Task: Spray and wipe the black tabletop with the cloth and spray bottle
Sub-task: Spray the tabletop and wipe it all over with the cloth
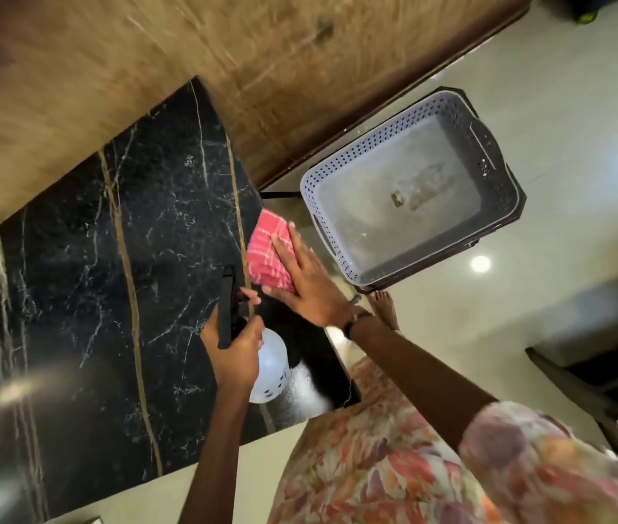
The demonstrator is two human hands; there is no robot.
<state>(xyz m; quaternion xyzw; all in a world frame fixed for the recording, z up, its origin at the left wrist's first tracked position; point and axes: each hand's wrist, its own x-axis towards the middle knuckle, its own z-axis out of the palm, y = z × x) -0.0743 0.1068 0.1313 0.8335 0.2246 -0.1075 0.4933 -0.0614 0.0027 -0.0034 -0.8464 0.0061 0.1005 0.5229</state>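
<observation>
The black marble tabletop [118, 266] with gold and white veins fills the left and middle of the tilted head view. A pink checked cloth [266, 248] lies folded at its right edge. My right hand [309, 285] lies flat with fingers spread, pressing on the cloth's near side. My left hand [237, 347] grips a white spray bottle [271, 366] with a black trigger head [227, 308], held above the tabletop just left of the cloth. The nozzle points away from me across the table.
An empty grey perforated plastic basket [504, 191] sits on a dark stool right of the table. A wood-grain wall panel [148, 62] runs behind the table. Glossy cream floor tiles [564, 88] lie to the right, with my bare foot [385, 308] near the basket.
</observation>
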